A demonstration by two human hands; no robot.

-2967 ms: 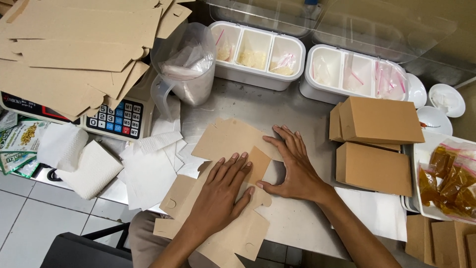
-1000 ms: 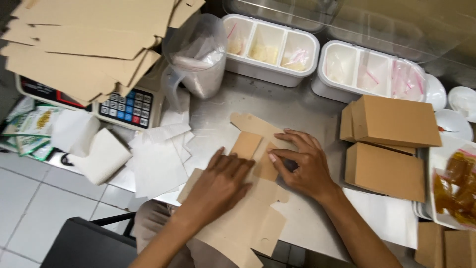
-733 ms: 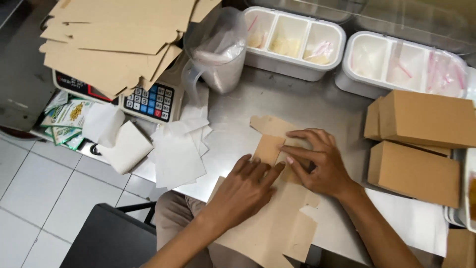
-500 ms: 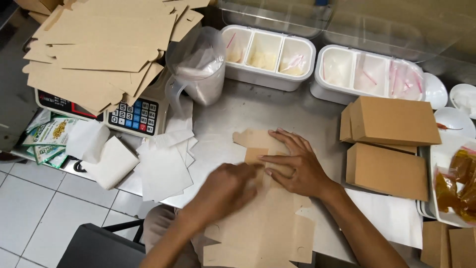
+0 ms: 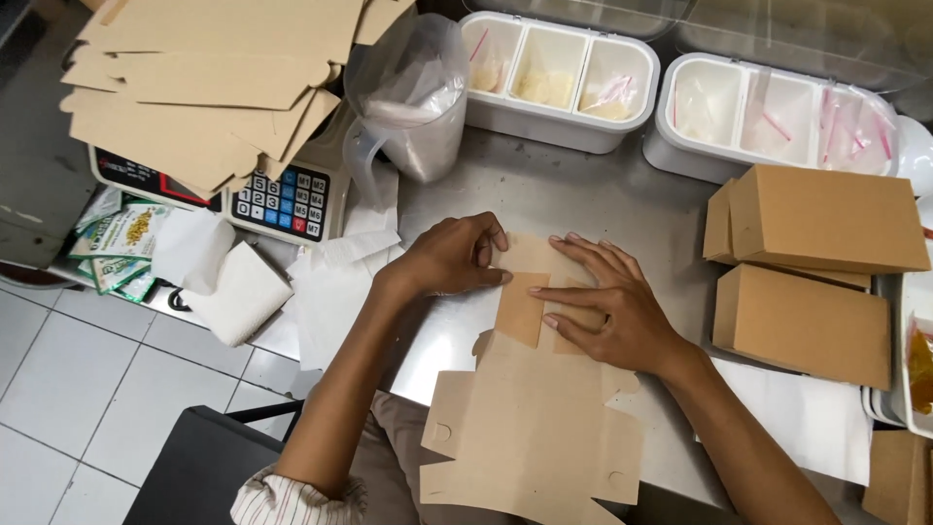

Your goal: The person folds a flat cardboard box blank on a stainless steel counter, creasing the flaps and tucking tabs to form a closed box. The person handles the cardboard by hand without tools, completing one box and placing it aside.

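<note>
folding a flap on a flat cardboard box blank

the person is working on a brown die-cut cardboard blank [image 5: 530, 428] that is lying flat on the steel tabletop [image 5: 583, 194], its near end hanging over the edge toward the lap. the left hand [image 5: 452, 258] is curling loosely at the far left corner of the blank, fingertips pinching or pressing the edge of a small end flap [image 5: 522, 306]; whether the grip is fully closing on the card i cannot tell. the right hand [image 5: 607, 311] is lying open and flat, palm down, pinning the folded flap against the panel just right of the left grip.

judging from this, the step in hand is creasing the end flap over. the next move seems to call for a firm press along the fold line while the flat hand is keeping the sheet from sliding on the smooth metal.

beyond the right hand, two finished brown boxes [image 5: 816, 262] are sitting stacked. beyond the left grip, a clear plastic jug [image 5: 408, 97], a scale with a keypad [image 5: 282, 199] and a pile of unfolded blanks [image 5: 204, 78] are standing; white paper sheets [image 5: 335, 292] are lying just left of the wrist.
</note>
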